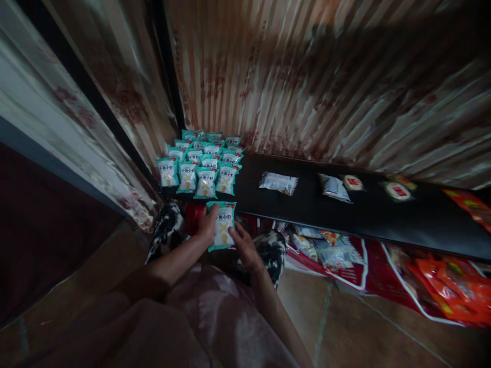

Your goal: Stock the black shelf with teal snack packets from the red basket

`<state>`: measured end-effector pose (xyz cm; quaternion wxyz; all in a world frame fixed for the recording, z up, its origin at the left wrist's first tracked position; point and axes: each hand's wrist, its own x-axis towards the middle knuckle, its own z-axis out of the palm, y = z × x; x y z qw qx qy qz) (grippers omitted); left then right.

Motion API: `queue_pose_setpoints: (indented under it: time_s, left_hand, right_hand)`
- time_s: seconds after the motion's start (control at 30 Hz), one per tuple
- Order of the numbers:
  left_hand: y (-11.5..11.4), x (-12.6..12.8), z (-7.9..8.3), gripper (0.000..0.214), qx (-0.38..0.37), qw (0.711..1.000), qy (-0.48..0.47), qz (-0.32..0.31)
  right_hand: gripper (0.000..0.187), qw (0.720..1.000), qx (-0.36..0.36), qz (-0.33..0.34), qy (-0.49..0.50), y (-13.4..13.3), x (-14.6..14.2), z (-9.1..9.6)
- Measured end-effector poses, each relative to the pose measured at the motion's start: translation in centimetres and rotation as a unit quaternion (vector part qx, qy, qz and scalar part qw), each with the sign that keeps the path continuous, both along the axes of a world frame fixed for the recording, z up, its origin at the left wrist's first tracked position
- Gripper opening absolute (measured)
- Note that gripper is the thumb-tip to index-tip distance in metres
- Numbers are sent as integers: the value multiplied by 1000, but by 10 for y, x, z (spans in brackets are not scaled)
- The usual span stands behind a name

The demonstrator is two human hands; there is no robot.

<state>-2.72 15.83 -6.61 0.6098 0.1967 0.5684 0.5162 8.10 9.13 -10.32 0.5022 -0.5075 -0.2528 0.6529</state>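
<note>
A teal and white snack packet is held upright between both hands, just in front of a low black shelf. My left hand grips the packet's left edge. My right hand holds its lower right edge. Several matching teal packets stand in rows at the shelf's left end, directly behind the held one.
A few other small packets lie along the shelf: a silver one, a white one and round red-labelled ones. Red and orange bags sit on the floor under the shelf. Corrugated metal wall behind. My patterned knees are below.
</note>
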Motion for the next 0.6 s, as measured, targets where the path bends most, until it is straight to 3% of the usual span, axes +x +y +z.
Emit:
queue_pose_setpoints:
  time_s: [0.2,0.6]
  left_hand:
    - [5,0,-4,32,-15,999,-3,43]
    - [14,-11,-11,19,-38,996,-28,77]
  right_hand:
    - [77,1000,-6,-25,-12,-8,-5,-4]
    - [70,997,1,-9,-71,-12,-17,7]
